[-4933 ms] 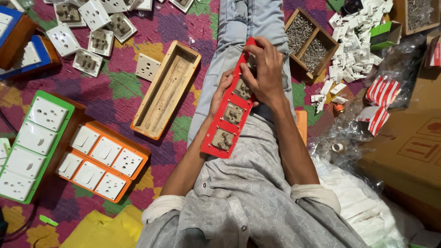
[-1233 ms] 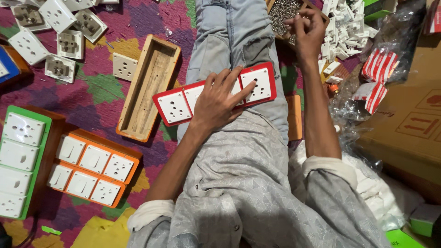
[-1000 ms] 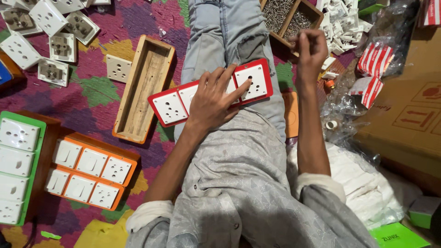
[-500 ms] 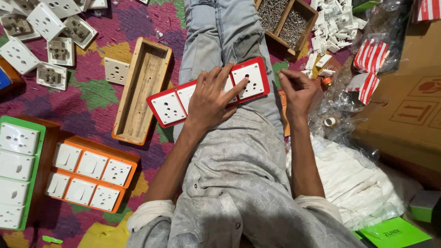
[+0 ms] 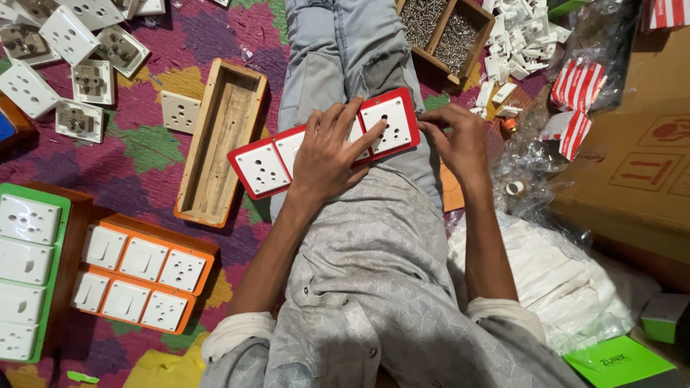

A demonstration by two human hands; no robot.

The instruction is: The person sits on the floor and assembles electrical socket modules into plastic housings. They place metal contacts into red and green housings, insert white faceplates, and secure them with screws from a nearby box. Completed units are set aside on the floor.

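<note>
Presently: red-framed socket panel (image 5: pixel 325 144) lies face-up across the lap, both hands on it.

Left hand (image 5: pixel 332 149) rests flat, fingers spread, pinning the panel; right hand (image 5: pixel 456 136) pinches its right edge. Left of the panel lies a bare wooden trough (image 5: pixel 221 140). Beyond it, a two-compartment wooden tray (image 5: pixel 445 32) holds metal screws.

We see one view only, from a head camera looking steeply down at close range onto our lap (image 5: pixel 359 237) and the surrounding floor (image 5: pixel 144 136).
</note>
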